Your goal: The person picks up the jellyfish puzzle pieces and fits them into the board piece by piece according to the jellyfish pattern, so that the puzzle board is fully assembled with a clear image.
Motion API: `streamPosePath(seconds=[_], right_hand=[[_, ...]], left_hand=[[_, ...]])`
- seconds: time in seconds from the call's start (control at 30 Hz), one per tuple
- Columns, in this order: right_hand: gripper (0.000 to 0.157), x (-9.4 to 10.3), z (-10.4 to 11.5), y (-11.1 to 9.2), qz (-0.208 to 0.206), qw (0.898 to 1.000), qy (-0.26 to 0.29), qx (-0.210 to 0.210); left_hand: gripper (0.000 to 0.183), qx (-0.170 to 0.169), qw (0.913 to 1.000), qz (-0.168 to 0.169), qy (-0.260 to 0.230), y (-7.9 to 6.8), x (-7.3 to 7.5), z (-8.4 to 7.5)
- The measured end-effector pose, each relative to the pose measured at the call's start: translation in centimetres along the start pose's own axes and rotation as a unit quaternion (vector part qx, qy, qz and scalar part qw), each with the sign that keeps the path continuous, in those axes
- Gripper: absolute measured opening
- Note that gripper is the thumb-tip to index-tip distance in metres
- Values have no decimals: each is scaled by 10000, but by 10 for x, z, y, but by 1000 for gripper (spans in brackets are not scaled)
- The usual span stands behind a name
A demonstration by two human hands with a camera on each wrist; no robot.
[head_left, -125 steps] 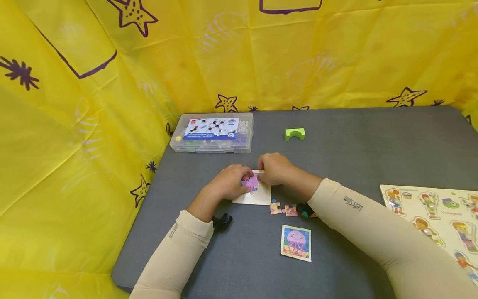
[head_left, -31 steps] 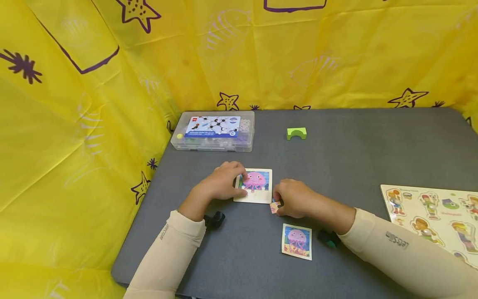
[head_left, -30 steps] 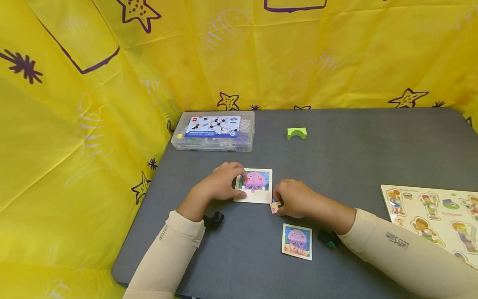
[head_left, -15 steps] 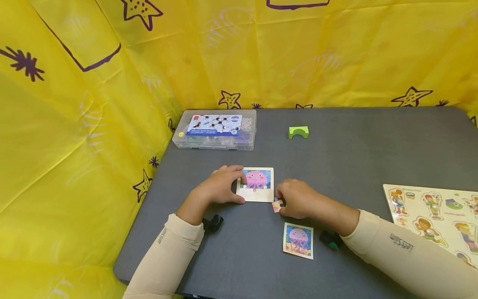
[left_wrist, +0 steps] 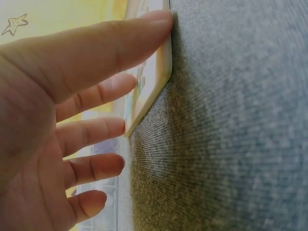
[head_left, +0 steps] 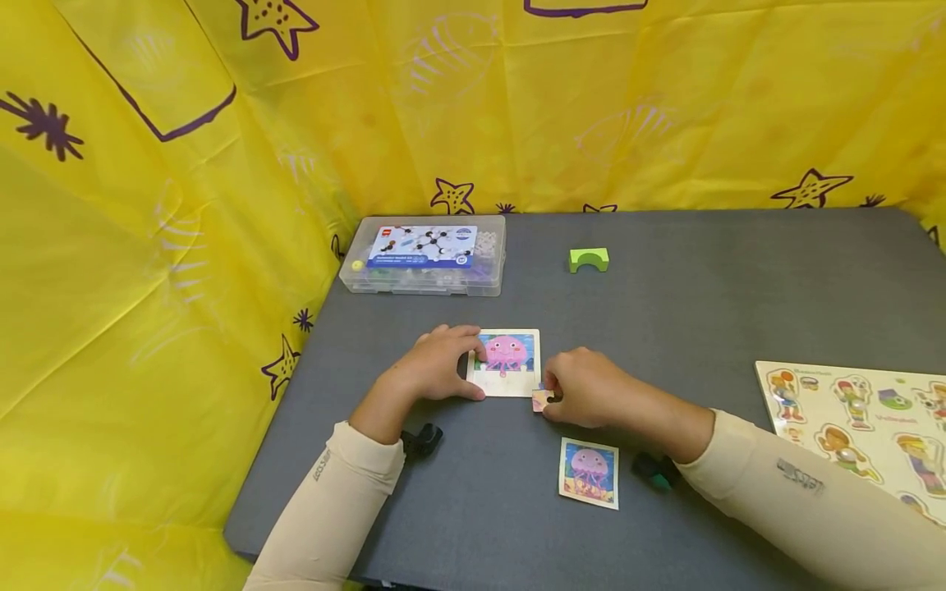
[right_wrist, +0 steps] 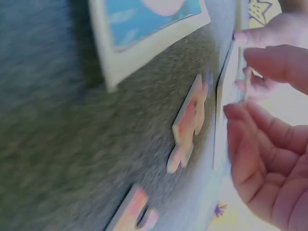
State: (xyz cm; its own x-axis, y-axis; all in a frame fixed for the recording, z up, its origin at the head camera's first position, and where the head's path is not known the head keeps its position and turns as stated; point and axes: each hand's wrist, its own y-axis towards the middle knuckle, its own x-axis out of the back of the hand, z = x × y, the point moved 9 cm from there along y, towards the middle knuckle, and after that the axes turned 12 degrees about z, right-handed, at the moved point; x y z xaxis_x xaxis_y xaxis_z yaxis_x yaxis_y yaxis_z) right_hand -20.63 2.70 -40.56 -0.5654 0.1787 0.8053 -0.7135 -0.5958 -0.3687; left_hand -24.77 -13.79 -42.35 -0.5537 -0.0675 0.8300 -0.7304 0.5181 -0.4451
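Observation:
A small wooden puzzle board (head_left: 512,386) lies on the grey table, its upper part filled with a pink jellyfish picture and its near strip bare. My left hand (head_left: 441,365) rests at the board's left side, thumb along the near edge and index finger over the picture. In the left wrist view those fingers are extended against the board's edge (left_wrist: 165,53). Beside the near right corner, my right hand (head_left: 591,386) pinches a puzzle piece (head_left: 540,400) between thumb and fingers; the right wrist view shows it edge-on. Two loose puzzle pieces, one nearer (right_wrist: 190,120) and one at the bottom (right_wrist: 132,209), lie below that hand.
A jellyfish picture card (head_left: 589,474) lies nearer me. Farther back are a clear plastic box (head_left: 421,283) with a molecule label and a green arch block (head_left: 589,260). A large picture board (head_left: 813,410) lies at right. Yellow patterned cloth (head_left: 562,107) hangs behind.
Several seconds ago both hands worked over the board. The right hand then went to the loose pieces. In the last half second it has brought one slightly left, towards the board; the left hand stays.

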Motion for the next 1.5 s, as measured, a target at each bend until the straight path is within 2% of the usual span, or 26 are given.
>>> streamPosePath(seconds=[0.13,0.27,0.5,0.7,0.93,1.2,1.5], right_hand=[[19,4,11,13,-143,9997,128,171],[20,3,23,35,-179,9991,250,287],[14,1,35,66,-239,9991,275,230],[20,1,39,73,-247,9993,236,142],[23,4,38,76,-244,9994,215,150],[22,10,22,90,-96,9991,277,-320],[23,16,12,98,28,9979,508,-403]], left_hand=[[47,-18,10000,-34,-70,1,1,0],[48,-56,9999,-85,-110,2,2,0],[51,-183,9996,-22,-203,3,1,2],[54,-292,9990,113,-317,0,3,3],[50,-267,9986,239,-388,-2,5,4],[34,-110,9992,228,-299,1,5,8],[35,-43,9997,42,-250,2,6,4]])
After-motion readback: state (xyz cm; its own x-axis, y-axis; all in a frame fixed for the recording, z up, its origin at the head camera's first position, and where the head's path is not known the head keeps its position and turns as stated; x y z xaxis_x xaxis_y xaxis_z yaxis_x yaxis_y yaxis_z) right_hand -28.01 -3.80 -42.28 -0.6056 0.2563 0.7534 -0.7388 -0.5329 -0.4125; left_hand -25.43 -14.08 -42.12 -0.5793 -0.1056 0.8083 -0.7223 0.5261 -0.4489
